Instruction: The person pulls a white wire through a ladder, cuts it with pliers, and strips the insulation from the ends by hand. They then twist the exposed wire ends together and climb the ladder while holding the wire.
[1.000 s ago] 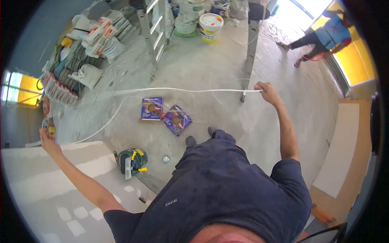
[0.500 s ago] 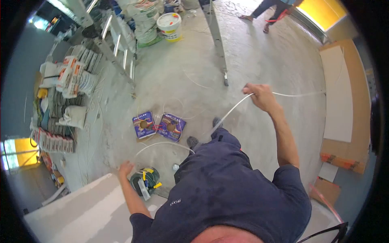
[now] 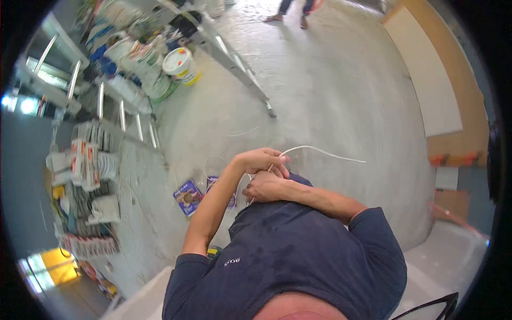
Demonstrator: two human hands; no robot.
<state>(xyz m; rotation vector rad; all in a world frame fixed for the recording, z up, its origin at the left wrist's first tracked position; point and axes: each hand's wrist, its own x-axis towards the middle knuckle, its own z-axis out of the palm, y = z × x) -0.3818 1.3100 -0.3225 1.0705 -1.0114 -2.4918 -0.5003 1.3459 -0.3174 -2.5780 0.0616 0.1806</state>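
My left hand [image 3: 260, 159] and my right hand [image 3: 265, 186] are close together in front of my waist, the left just beyond the right. A thin white cable [image 3: 325, 152] runs through both hands. My left thumb and fingers pinch it, and its free end curves out to the right over the floor. The fingers of my right hand are curled round the cable lower down, partly hidden behind the hand. Two purple cable boxes, one on the left [image 3: 187, 198] and one partly covered by my left forearm [image 3: 212, 184], lie on the floor.
A stepladder [image 3: 240, 74] stands ahead, its leg on the concrete floor. Behind it are a white bucket [image 3: 178, 63] and bags [image 3: 152, 74]. Stacked packs [image 3: 88, 160] line the left wall. Boards [image 3: 432, 90] lean at the right. Another person's legs [image 3: 293, 10] show at the top.
Both hands, formerly wide apart, have come together at my waist. My left hand now grips the cable, and the cable's end hangs out to the right. My view has turned.
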